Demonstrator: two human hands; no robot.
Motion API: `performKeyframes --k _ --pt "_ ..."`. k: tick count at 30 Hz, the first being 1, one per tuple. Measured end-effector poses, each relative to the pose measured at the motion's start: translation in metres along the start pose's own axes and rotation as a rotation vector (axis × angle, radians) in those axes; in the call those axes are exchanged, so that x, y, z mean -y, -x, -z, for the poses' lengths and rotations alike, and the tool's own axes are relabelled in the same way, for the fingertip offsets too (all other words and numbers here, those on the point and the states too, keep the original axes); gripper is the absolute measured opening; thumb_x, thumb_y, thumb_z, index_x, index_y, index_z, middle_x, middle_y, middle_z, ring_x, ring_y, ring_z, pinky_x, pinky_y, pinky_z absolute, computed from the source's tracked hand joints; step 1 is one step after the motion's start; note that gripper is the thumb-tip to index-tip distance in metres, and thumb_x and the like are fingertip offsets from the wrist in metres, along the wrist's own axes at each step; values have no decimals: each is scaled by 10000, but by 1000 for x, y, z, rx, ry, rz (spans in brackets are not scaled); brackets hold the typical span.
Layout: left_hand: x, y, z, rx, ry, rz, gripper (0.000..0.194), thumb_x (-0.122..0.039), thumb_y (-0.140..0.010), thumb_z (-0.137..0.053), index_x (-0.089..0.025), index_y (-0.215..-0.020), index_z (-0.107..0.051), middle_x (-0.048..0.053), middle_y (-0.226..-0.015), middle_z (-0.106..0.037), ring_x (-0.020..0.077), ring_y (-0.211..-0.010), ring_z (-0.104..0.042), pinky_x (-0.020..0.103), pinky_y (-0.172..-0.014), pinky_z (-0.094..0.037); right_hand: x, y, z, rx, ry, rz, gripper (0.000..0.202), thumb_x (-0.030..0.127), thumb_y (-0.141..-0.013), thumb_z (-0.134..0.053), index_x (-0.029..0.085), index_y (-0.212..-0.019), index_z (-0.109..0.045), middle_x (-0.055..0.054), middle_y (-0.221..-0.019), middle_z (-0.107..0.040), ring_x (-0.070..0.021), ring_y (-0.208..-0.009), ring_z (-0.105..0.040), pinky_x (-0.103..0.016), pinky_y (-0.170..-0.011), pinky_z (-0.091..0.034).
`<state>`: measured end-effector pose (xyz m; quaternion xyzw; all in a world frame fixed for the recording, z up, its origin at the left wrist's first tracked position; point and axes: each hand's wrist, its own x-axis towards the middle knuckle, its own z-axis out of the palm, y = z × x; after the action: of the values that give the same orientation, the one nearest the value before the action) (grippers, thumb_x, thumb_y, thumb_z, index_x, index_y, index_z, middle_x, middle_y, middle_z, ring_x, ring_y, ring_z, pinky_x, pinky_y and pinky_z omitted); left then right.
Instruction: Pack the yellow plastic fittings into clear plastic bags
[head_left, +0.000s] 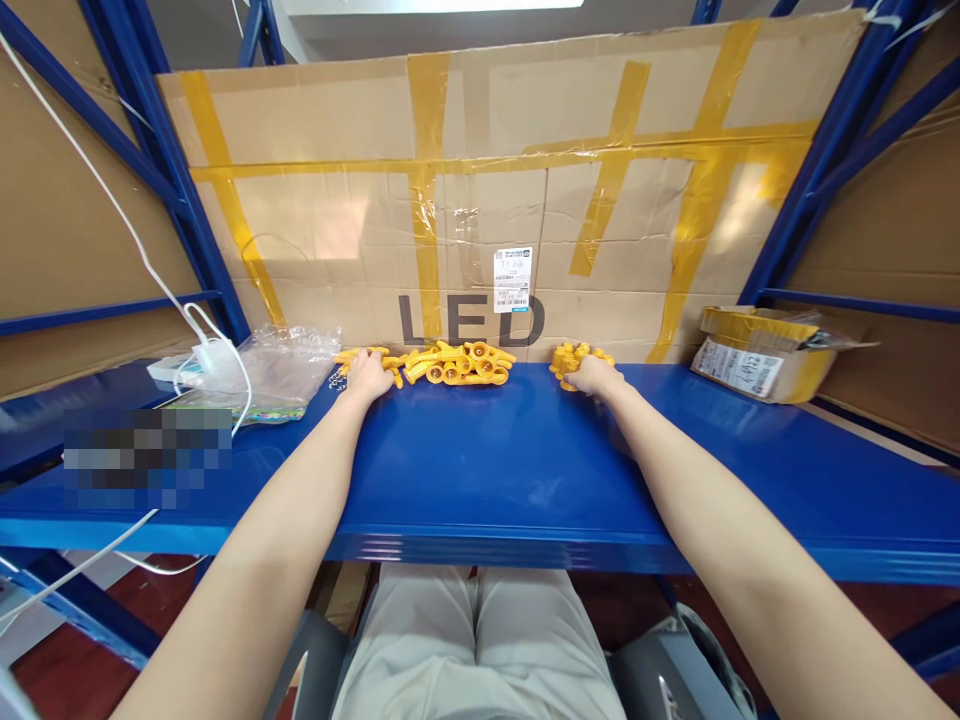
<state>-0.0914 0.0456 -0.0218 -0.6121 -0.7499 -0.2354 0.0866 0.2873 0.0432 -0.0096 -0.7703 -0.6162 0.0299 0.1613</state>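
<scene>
At the back of the blue shelf, my left hand (367,376) is closed at the left end of a pile of yellow plastic pieces (459,364), its fingers bent onto one of them. The pieces are short, hollow and flared, with round openings. Small silvery metal parts (338,379) lie just left of this hand. Farther right, my right hand (595,376) has its fingers curled onto a second cluster of yellow knobbed plastic parts (568,362). Both sets of fingertips are partly hidden among the pieces.
A large taped cardboard sheet (337,230) stands behind the blue shelf (480,470). On the left are a clear plastic bag (289,360), a white plug with cable (216,362) and a blurred dark object (142,450). An opened cardboard box (765,355) sits at the right.
</scene>
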Motion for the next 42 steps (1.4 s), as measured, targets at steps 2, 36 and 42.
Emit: performKeyframes --k 2,36,42 --pt "1 -2 -2 15 -6 -28 504 -253 -796 -484 -175 -1291 -535 136 -1333 -511 277 -1278 -462 347 -1050 -368 2 4 3 3 18 -18 327 332 -797 -626 179 -1085 -616 -159 -1013 -665 -300 -985 -636 -378 -761 -470" --pt "-58 23 2 168 17 -650 558 -252 -873 -428 -136 -1419 -422 103 -1443 -481 229 -1315 -457 358 -1107 -330 68 46 -39 -75 70 734 351 249 -932 -466 178 -1267 -546 -138 -1302 -577 -273 -1224 -492 -455 -931 -390" --pt "-59 25 7 146 -21 -636 484 -229 -870 -422 -172 -1340 -522 79 -1389 -543 216 -1276 -497 348 -1080 -363 68 46 -40 -160 14 710 266 275 -933 -439 162 -1132 -575 -152 -1222 -598 -286 -1137 -536 -457 -875 -420"
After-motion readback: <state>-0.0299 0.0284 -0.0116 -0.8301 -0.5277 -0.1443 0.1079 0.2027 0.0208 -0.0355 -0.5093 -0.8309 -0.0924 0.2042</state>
